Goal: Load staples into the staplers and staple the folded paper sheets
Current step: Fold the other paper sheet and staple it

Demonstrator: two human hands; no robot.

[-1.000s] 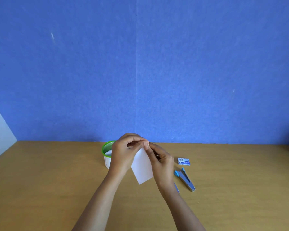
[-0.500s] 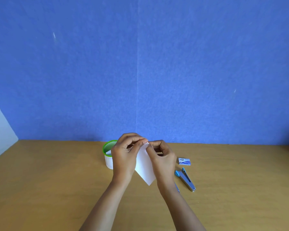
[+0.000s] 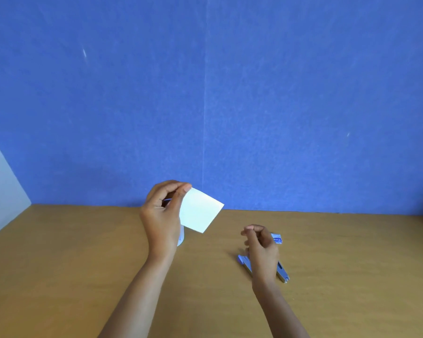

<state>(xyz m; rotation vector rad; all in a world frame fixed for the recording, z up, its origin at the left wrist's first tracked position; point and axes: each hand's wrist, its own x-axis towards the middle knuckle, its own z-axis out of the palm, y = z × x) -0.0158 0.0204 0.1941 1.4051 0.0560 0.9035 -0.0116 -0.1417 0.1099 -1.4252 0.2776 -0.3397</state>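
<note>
While our left grip (image 3: 165,213) pinches the folded paper (image 3: 202,211) above the table (image 3: 83,264), our right grip (image 3: 261,250) hovers loosely curled and empty over the stapler (image 3: 283,274), which we judge it must grasp next.

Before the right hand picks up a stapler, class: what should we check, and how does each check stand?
1. Folded paper held firm: ok; the left hand pinches its top corner, clear of the table.
2. Right hand free: ok; fingers loosely curled, nothing visibly held.
3. Stapler in reach: ok; a blue stapler and a second stapler lie on the table beneath the right hand.
4. Staples loaded: cannot tell.
5. Staple box nearby: ok; just beyond the right hand.
</note>
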